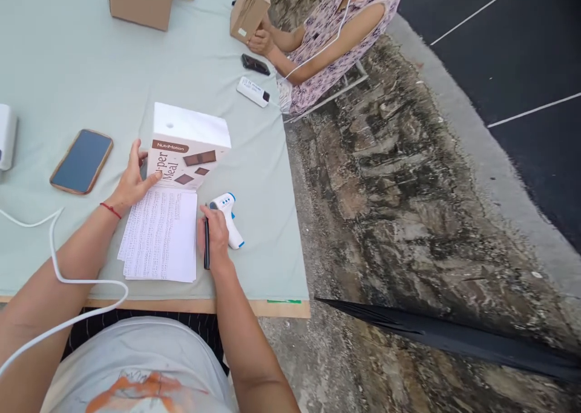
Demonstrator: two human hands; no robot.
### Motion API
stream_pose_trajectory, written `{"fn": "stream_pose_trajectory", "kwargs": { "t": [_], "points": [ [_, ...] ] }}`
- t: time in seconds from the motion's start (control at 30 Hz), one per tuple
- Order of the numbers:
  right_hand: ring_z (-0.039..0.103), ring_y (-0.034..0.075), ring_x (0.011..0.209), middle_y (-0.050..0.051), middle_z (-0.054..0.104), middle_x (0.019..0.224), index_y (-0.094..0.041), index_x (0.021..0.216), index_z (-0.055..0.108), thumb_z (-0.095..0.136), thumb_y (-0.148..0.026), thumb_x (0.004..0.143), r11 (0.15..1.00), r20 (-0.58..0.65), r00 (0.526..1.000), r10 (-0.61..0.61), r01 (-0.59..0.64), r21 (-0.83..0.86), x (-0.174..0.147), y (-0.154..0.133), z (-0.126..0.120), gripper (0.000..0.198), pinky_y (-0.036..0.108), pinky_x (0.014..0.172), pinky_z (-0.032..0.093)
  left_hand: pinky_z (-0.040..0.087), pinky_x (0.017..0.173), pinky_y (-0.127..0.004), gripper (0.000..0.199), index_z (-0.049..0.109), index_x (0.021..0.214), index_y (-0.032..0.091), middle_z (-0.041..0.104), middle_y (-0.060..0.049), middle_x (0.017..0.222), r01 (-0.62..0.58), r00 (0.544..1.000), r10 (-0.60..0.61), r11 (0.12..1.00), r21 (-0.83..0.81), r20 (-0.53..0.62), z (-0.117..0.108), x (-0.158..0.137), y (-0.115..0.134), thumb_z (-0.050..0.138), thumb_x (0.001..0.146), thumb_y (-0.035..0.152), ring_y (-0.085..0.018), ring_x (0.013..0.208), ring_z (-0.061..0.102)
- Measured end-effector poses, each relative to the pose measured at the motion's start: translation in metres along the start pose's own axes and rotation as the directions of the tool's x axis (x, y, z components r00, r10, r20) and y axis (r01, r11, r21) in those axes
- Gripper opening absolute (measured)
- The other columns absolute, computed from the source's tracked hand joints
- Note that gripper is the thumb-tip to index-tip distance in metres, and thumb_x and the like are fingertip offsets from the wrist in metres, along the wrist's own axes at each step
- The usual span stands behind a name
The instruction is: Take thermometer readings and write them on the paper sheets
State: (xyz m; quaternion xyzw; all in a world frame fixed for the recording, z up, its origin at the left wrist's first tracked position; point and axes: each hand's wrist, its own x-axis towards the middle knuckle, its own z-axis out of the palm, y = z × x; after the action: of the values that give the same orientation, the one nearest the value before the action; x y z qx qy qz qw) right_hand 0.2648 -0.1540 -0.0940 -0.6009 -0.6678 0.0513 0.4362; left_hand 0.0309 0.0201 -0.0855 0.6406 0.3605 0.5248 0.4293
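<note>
Both your grips are loaded: left hand [133,180] holding the box [189,143], apparently for reading, right hand [216,231] a pen [207,246], which writing would require over the papers [163,237] immediately left.

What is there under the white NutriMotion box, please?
The written papers reach the lower edge of the box, and the pale tablecloth shows around it. The box covers whatever lies directly beneath, so I cannot tell whether the papers continue under it.
</note>
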Motion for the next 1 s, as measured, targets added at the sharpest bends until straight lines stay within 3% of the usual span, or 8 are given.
{"fn": "stream_pose_trajectory", "kwargs": {
  "t": [0.1, 0.27, 0.57, 0.7, 0.77, 0.87, 0.93, 1.0],
  "points": [
    [0.07, 0.029, 0.108, 0.016, 0.071, 0.117, -0.021, 0.154, 0.059, 0.04, -0.014, 0.107, 0.997, 0.096, 0.995, 0.003, 0.004, -0.08, -0.001, 0.002, 0.004, 0.051, 0.048, 0.097, 0.062, 0.043, 0.128, -0.06, 0.115, 0.027, 0.171, 0.021, 0.064, -0.015, 0.145, 0.027, 1.0, -0.028, 0.999, 0.027, 0.005, -0.004, 0.0, -0.01, 0.083, 0.085, 0.074, -0.036, 0.142, 0.06],
    [0.069, 0.03, 0.098, 0.017, 0.071, 0.106, -0.016, 0.149, 0.062, 0.037, -0.012, 0.105, 0.989, 0.167, 0.986, -0.001, 0.026, -0.146, -0.004, 0.003, 0.011, 0.051, 0.048, 0.091, 0.062, 0.042, 0.128, -0.06, 0.104, 0.034, 0.168, 0.025, 0.065, -0.016, 0.141, 0.027, 0.99, -0.013, 0.995, 0.097, -0.137, -0.01, -0.002, -0.016, 0.073, 0.09, 0.081, -0.039, 0.142, 0.059],
    [0.068, 0.024, 0.089, 0.011, 0.07, 0.1, -0.02, 0.132, 0.071, 0.042, -0.02, 0.107, 0.997, 0.057, 0.998, -0.019, 0.024, -0.075, 0.0, -0.006, 0.0, 0.038, 0.04, 0.084, 0.061, 0.039, 0.13, -0.059, 0.097, 0.04, 0.167, 0.025, 0.057, -0.018, 0.162, 0.061, 0.996, -0.044, 0.969, 0.239, -0.075, -0.008, -0.001, 0.007, 0.055, 0.095, 0.089, -0.04, 0.147, 0.057],
    [0.067, 0.027, 0.107, 0.013, 0.069, 0.115, -0.023, 0.13, 0.071, 0.053, -0.029, 0.103, 0.969, -0.039, 0.988, 0.147, -0.152, -0.197, 0.009, -0.006, -0.019, 0.032, 0.046, 0.097, 0.058, 0.041, 0.13, -0.055, 0.099, 0.037, 0.169, 0.024, 0.055, -0.018, 0.166, 0.082, 0.996, -0.069, 0.954, 0.287, -0.054, -0.006, -0.002, 0.018, 0.045, 0.097, 0.091, -0.038, 0.151, 0.056],
    [0.064, 0.032, 0.119, 0.016, 0.067, 0.126, -0.022, 0.137, 0.067, 0.066, -0.036, 0.095, 0.885, -0.042, 0.938, 0.343, -0.338, -0.32, 0.014, -0.003, -0.032, 0.044, 0.051, 0.103, 0.055, 0.041, 0.129, -0.054, 0.1, 0.037, 0.169, 0.024, 0.057, -0.018, 0.164, 0.096, 0.995, -0.081, 0.95, 0.296, -0.061, -0.005, -0.002, 0.022, 0.045, 0.097, 0.092, -0.038, 0.15, 0.057],
    [0.062, 0.037, 0.123, 0.018, 0.067, 0.128, -0.019, 0.14, 0.065, 0.076, -0.043, 0.085, 0.721, 0.081, 0.775, 0.627, -0.538, -0.436, 0.021, 0.001, -0.049, 0.061, 0.052, 0.103, 0.052, 0.044, 0.127, -0.055, 0.1, 0.041, 0.168, 0.023, 0.062, -0.018, 0.159, 0.115, 0.992, -0.095, 0.944, 0.31, -0.078, -0.005, -0.001, 0.025, 0.045, 0.096, 0.092, -0.038, 0.146, 0.06],
    [0.064, 0.035, 0.118, 0.017, 0.07, 0.122, -0.019, 0.133, 0.068, 0.072, -0.044, 0.085, 0.689, 0.161, 0.691, 0.705, -0.613, -0.387, 0.024, 0.0, -0.055, 0.054, 0.049, 0.1, 0.052, 0.046, 0.125, -0.055, 0.1, 0.044, 0.166, 0.021, 0.064, -0.019, 0.156, 0.124, 0.991, -0.099, 0.935, 0.333, -0.091, -0.005, 0.0, 0.025, 0.044, 0.096, 0.093, -0.039, 0.143, 0.063],
    [0.066, 0.032, 0.11, 0.013, 0.073, 0.115, -0.019, 0.126, 0.07, 0.069, -0.047, 0.084, 0.695, 0.182, 0.671, 0.719, -0.691, -0.198, 0.025, -0.005, -0.055, 0.05, 0.045, 0.096, 0.053, 0.048, 0.124, -0.055, 0.099, 0.046, 0.163, 0.02, 0.066, -0.019, 0.153, 0.129, 0.99, -0.098, 0.929, 0.348, -0.104, -0.004, 0.0, 0.025, 0.044, 0.096, 0.092, -0.038, 0.141, 0.065]
  ]
}}
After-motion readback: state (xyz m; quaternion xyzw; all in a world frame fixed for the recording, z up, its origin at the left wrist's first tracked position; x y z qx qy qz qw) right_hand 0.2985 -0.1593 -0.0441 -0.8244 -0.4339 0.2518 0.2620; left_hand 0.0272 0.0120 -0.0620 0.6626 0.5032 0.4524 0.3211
